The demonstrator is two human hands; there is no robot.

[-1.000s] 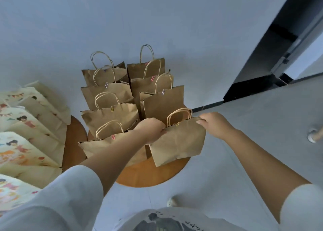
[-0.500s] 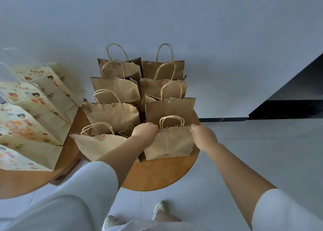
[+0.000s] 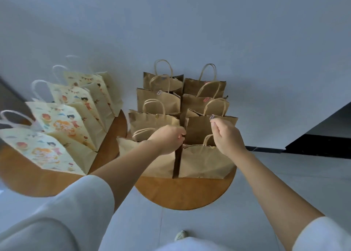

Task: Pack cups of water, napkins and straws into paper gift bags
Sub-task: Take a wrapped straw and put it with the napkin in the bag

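Observation:
Several brown paper gift bags stand in two columns on a round wooden table (image 3: 182, 195). The front right bag (image 3: 205, 162) stands upright at the table's near edge, free of my hands. Right behind it stands a second brown bag (image 3: 199, 131) with a clip on its top rim. My right hand (image 3: 227, 135) pinches that rim beside the clip. At the same bag's left edge, in the gap between the columns, my left hand (image 3: 168, 139) has its fingers curled shut. What is inside the bags is hidden; no cups, napkins or straws show.
A second wooden table (image 3: 28, 180) at the left carries several cream printed gift bags (image 3: 57, 125) with white handles. A plain wall rises right behind both tables. A dark opening (image 3: 322, 140) lies at the right. My shoe (image 3: 180, 235) is on the grey floor.
The front right bag was set down on the table and released. Both hands moved up to the bag behind it. The view swung left, showing more of the printed bags.

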